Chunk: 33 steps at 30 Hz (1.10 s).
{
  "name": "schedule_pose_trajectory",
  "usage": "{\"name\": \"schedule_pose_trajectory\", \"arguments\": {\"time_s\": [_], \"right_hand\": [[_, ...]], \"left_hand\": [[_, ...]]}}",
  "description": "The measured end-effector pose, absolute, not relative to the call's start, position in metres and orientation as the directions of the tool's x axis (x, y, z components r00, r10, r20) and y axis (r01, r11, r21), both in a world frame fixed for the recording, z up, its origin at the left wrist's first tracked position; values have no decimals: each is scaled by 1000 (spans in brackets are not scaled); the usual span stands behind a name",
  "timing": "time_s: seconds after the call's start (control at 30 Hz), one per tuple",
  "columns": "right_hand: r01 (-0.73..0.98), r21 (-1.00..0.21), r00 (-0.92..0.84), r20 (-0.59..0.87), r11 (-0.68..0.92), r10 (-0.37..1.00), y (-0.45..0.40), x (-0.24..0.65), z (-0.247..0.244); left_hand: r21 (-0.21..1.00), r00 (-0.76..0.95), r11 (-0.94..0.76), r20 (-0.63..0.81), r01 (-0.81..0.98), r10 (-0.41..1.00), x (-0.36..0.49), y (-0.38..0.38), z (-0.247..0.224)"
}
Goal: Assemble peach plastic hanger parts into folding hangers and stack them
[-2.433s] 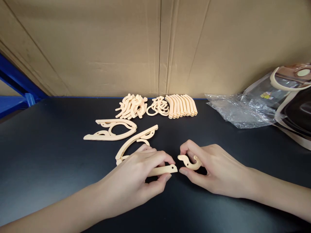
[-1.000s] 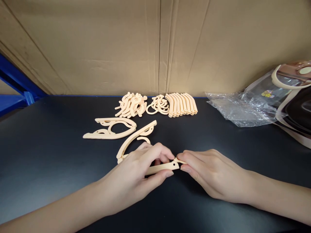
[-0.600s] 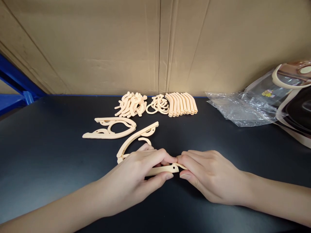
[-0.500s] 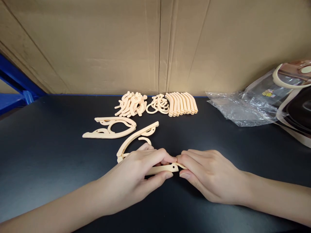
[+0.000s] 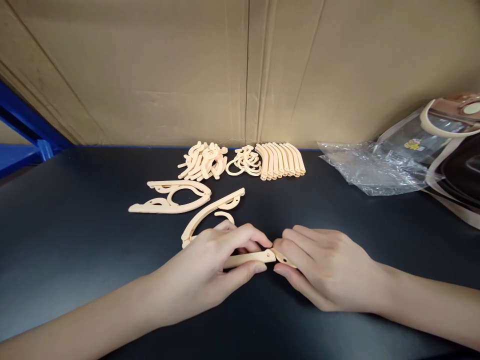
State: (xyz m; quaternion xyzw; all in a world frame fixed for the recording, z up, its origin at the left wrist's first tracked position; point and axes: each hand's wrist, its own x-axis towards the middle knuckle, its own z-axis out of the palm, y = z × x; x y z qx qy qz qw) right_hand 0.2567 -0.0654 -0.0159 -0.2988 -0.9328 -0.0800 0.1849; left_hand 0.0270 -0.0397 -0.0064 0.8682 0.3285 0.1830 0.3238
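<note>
My left hand [image 5: 221, 265] is closed around one arm of a cream folding hanger [image 5: 249, 258], whose end with a small hole sticks out toward the right. The hanger's other arm [image 5: 212, 212] rises beyond that hand, with a curved hook [image 5: 225, 216] beside it; the joint is partly covered by my fingers. Between the fingertips and thumb of my right hand [image 5: 318, 265] is a small cream curved piece [image 5: 285, 260] with a hole. It meets the end of the held arm; whether they are joined I cannot tell.
A folded cream hanger [image 5: 172, 197] lies to the left. Farther back are a pile of small curved pieces [image 5: 202, 160], a heap of hooks [image 5: 245, 161] and a row of hanger arms [image 5: 281, 160]. Clear plastic bags [image 5: 378, 167] and a dark bag [image 5: 461, 165] sit right; cardboard [image 5: 150, 75] stands behind.
The small curved piece has turned in my right fingers, so its hole now shows. My right hand has shifted slightly upward. My left hand stays almost in place on the hanger.
</note>
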Motion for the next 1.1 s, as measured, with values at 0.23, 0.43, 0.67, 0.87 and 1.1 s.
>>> {"name": "schedule_pose_trajectory", "arguments": {"time_s": [0.23,0.43,0.67,0.87,1.1], "right_hand": [[551,224,-797,427,804,427,-65,257,-11],[498,217,-832,394,839,392,-66,259,-11],[518,52,-825,294,854,482,-55,271,-10],[495,-47,-820,304,868,484,-45,280,-8],[511,-162,-788,304,844,535,-45,279,-9]], "left_hand": [[691,717,-554,74,464,693,26,-41,-7],[639,747,-639,147,428,649,25,-41,-7],[432,615,-694,330,576,716,17,-33,-3],[340,548,-640,335,689,767,9,-26,-16],[360,537,-650,371,669,758,9,-24,-20]]}}
